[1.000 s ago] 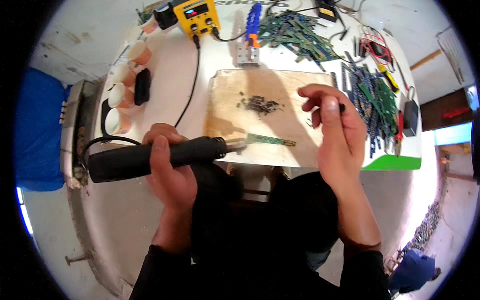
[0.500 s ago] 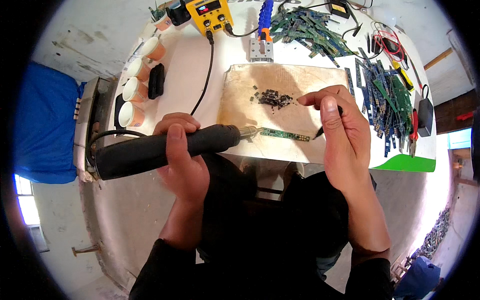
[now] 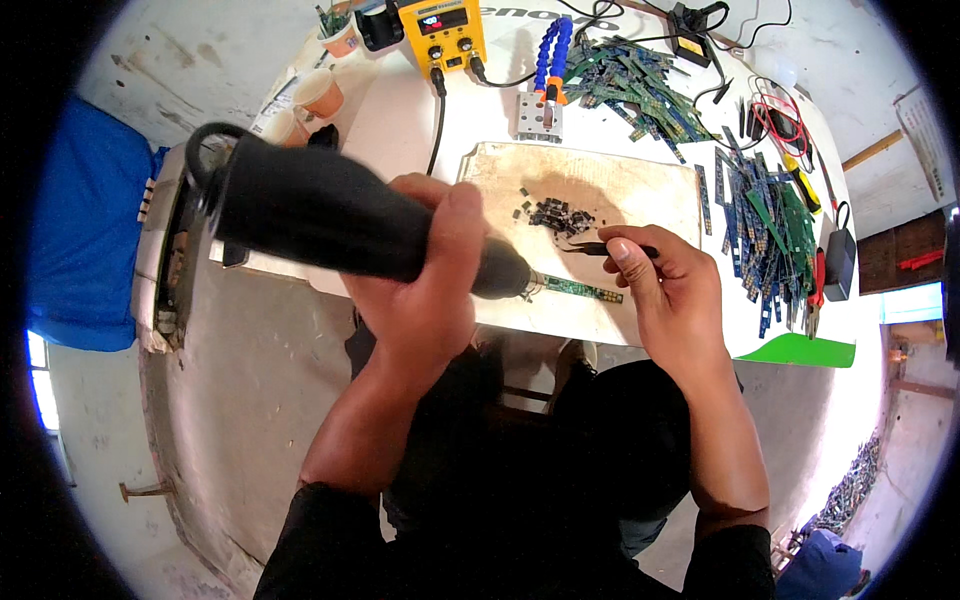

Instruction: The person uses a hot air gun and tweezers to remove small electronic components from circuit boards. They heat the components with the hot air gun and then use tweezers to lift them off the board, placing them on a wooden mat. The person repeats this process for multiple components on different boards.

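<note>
My left hand point(image 3: 425, 275) grips a thick black hot-air handpiece point(image 3: 330, 220), its metal nozzle lying low over the left end of a narrow green circuit strip point(image 3: 583, 290) on a stained wooden board point(image 3: 640, 195). My right hand point(image 3: 665, 285) pinches black tweezers point(image 3: 590, 249), the tips pointing left just above the strip. A small heap of dark chips point(image 3: 553, 214) lies on the board behind the tweezers.
A yellow station with a display point(image 3: 443, 33) stands at the back, its cable running to the handpiece. Piles of green circuit strips point(image 3: 770, 225) cover the right side, next to pliers and a black adapter point(image 3: 838, 262). Cups point(image 3: 318, 92) stand at the back left.
The view has closed in on the bench. The handpiece now looms larger and tilts up to the left. My right hand has shifted left, with the tweezers nearer the strip.
</note>
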Motion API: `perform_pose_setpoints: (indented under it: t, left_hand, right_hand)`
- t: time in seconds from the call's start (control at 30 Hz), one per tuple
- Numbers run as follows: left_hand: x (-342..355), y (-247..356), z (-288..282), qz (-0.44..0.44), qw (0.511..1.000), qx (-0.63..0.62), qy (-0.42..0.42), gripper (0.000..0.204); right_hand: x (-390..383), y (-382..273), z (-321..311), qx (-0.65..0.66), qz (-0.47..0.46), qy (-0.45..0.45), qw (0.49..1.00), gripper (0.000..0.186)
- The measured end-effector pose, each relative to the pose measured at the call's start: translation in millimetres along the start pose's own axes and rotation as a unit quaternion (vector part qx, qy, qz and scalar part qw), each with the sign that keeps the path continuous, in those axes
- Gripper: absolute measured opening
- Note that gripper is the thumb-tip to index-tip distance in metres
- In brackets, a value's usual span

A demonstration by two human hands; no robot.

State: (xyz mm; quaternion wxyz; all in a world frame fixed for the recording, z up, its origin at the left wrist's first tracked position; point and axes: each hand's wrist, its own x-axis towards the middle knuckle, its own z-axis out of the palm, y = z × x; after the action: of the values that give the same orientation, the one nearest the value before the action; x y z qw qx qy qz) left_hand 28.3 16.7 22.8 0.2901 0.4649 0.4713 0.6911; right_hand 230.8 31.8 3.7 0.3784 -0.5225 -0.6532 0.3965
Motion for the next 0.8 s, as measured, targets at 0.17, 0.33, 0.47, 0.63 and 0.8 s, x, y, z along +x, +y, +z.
perform_pose_setpoints:
  t: [0.17,0.33,0.47,0.63,0.8]
  left_hand:
    - [7,-22,-14,0.084,0.994,-0.063,-0.023,0.007]
    - [7,-26,-9,0.093,0.993,-0.076,-0.009,0.008]
    - [9,-28,-7,0.103,0.992,-0.073,0.001,0.009]
    - [8,-25,-6,0.081,0.993,-0.088,0.017,0.01]
    - [9,-27,-7,0.078,0.993,-0.084,0.021,0.01]
  right_hand:
    - [3,0,4,-0.043,-0.053,-0.006,0.998,0.01]
    - [3,2,10,-0.059,-0.075,-0.036,0.995,0.008]
    - [5,4,14,-0.07,-0.119,-0.016,0.99,0.01]
    - [1,6,22,-0.058,-0.089,-0.008,0.994,0.012]
    - [3,5,22,-0.087,-0.101,-0.026,0.991,0.013]
